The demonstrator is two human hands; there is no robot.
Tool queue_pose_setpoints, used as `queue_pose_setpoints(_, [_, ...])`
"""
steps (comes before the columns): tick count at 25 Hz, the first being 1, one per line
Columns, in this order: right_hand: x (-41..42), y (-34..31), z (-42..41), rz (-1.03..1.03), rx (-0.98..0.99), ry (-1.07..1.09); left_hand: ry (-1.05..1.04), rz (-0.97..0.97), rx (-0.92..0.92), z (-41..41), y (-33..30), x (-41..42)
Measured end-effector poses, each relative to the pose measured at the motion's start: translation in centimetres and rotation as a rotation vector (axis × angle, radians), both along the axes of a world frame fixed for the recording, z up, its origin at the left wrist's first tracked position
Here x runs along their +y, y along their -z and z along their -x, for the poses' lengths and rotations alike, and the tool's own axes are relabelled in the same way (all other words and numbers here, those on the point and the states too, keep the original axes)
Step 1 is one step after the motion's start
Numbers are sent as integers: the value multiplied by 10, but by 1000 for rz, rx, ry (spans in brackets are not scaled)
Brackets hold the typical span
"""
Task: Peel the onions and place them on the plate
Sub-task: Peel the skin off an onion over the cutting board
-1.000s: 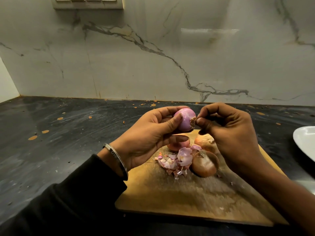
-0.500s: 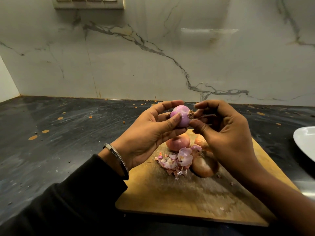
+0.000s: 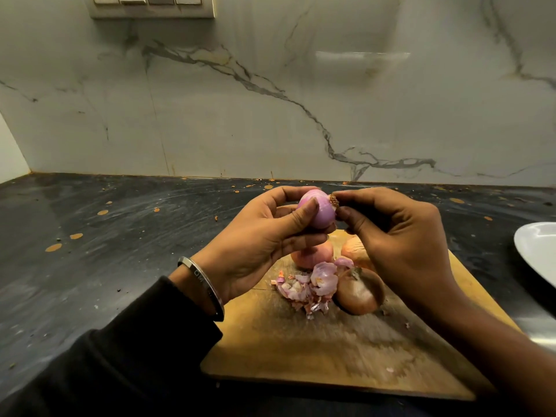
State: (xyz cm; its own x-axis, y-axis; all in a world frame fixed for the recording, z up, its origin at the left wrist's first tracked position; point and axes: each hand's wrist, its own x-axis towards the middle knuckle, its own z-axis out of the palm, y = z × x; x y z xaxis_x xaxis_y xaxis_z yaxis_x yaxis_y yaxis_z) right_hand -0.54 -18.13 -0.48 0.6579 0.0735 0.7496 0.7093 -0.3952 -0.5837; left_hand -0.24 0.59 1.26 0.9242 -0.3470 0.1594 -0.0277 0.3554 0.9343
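Fingers (image 3: 304, 213) of the left hand (image 3: 258, 242) curled around a peeled purple onion (image 3: 319, 212), thumb pressed across its front, holding it above the far end of a wooden cutting board (image 3: 331, 350). The right hand (image 3: 400, 236) met it from the other side, thumb and forefinger pinching the onion's brown root end (image 3: 334, 200), the remaining fingers folded under the palm. A steel bangle (image 3: 202, 286) circled the left wrist above a dark sleeve (image 3: 120, 362); the right forearm was bare.

Below the hands, three unpeeled onions lay on the board: a pinkish one (image 3: 313, 255) partly hidden by the left hand, an orange one (image 3: 356, 254) behind the right hand, and a brown one (image 3: 359, 291) nearest the camera. A heap of purple peelings (image 3: 310, 288) lay touching the brown one. The white plate (image 3: 538, 254) sat at the right edge of the dark, speckled bench (image 3: 105, 242), well apart from the board. A veined marble wall (image 3: 270, 100) rose behind, with a switch panel (image 3: 150, 6) at top left.
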Motion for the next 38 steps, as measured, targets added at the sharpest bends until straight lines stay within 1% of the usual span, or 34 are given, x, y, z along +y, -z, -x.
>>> queue_pose_setpoints(5, [-1, -1, -1, 36, -5, -24, -29, -35, -31, 1, -1, 1])
queue_pose_setpoints(13, [-1, 1, -2, 66, -67, 128, -20, -80, -32, 2, 3, -4])
queue_pose_setpoints(15, [-2, 1, -2, 59, -39, 126, 1, -74, -28, 1, 4, -3])
queue_pose_setpoints(19, [-3, 0, -4, -29, 81, 54, 49, -42, -9, -1, 3, -1])
queue_pose_setpoints(21, [-2, -2, -5, -39, 133, 70, 47, -24, 1, -2, 3, -1])
queue_pose_setpoints(22, [-2, -3, -5, -10, 140, 96, 38, -22, 0, -2, 3, -1])
queue_pose_setpoints(25, [0, -2, -5, 137, 99, 138, 11, -18, -9, -3, 2, -1])
queue_pose_setpoints(29, [5, -1, 1, 95, 70, 22, 2, -21, -33, -3, 2, -1])
queue_pose_setpoints(35, [1, 0, 4, 72, -39, 100, -14, -86, -58, 0, 3, -3])
queue_pose_setpoints(38, [1, 0, 2, 73, -19, 107, -63, -139, -99, 0, 4, -5])
